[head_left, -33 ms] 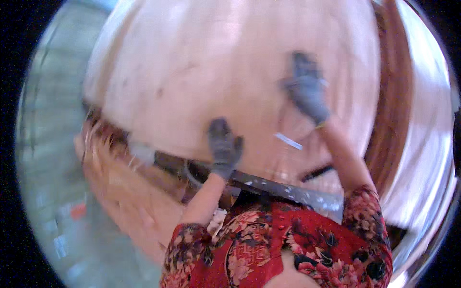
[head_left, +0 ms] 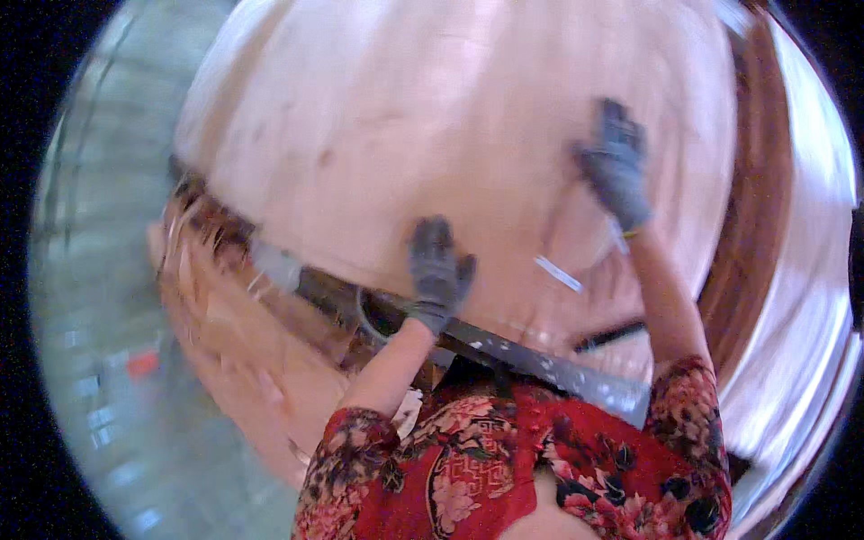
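A large pale sheet of thin wood point(head_left: 396, 117) spreads out in front of me, with a few darker marks on it. Near its front edge, my left hand point(head_left: 439, 274), in a grey glove with dark fingers, lies palm down with fingers stretched out. My right hand point(head_left: 616, 171), gloved alike, reaches farther up the right part of the sheet. It is blurred, but its fingers are spread and I see nothing in them. A short white strip point(head_left: 559, 274) lies on the sheet between the hands. Another small pale piece shows at my right wrist.
A dark metal edge point(head_left: 513, 355) with white flecks runs along the front, close to my body. Brown wood sheets point(head_left: 243, 351) with ragged edges lie lower left. More stacked sheets point(head_left: 792, 297) stand on the right. On the grey floor at left is a small red thing point(head_left: 142, 364).
The whole view has shifted a little. My right hand has moved slightly to the right over the sheet; my left hand stays about where it was on the sheet.
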Motion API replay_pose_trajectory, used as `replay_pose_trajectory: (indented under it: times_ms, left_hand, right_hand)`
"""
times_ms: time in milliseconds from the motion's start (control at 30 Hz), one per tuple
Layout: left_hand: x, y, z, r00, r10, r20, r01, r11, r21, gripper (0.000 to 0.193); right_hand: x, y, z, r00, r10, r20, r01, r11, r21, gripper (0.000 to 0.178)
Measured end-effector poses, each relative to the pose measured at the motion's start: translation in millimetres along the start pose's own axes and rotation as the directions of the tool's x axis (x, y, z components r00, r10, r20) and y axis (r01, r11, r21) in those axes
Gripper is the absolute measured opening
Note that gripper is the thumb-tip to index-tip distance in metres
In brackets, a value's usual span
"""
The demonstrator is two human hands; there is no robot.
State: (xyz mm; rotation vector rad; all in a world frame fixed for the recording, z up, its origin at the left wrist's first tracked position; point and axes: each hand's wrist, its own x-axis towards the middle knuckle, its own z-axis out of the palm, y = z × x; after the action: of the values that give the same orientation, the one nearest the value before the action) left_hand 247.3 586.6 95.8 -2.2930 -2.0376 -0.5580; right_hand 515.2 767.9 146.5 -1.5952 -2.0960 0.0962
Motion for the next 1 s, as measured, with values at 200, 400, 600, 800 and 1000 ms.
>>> replay_pose_trajectory:
  times_ms: [200, 400, 600, 800, 1000]
  left_hand:
    - [11.7, 5.9, -7.2, 0.999, 0.017, 0.052, -0.019, 0.999, 0.046, 0.068]
    - [6.9, -0.7, -10.0, 1.0, 0.016, -0.007, -0.015, 1.0, 0.015, 0.067]
    - [16.4, 11.9, -9.7, 1.0, 0.027, -0.013, -0.027, 1.0, -0.012, 0.066]
    - [11.1, 3.2, -9.6, 0.995, 0.045, -0.091, -0.051, 0.996, -0.07, 0.067]
    - [4.1, 25.7, -4.0, 0.977, 0.047, -0.208, -0.091, 0.974, -0.209, 0.089]
  right_hand:
    - [14.1, 44.2, 17.6, 0.986, 0.136, 0.102, -0.072, 0.878, -0.473, 0.07]
    - [-2.0, 59.4, -38.5, 0.997, 0.072, -0.013, -0.063, 0.931, 0.359, 0.048]
    - [-178.6, 27.4, -121.2, 0.935, -0.125, 0.332, 0.047, 0.971, 0.234, 0.041]
    - [-253.5, -5.8, -110.6, 0.963, -0.064, 0.26, 0.077, 0.996, -0.039, 0.038]
    - [-279.8, -15.0, -100.2, 0.997, 0.076, -0.003, -0.076, 0.997, 0.021, 0.023]
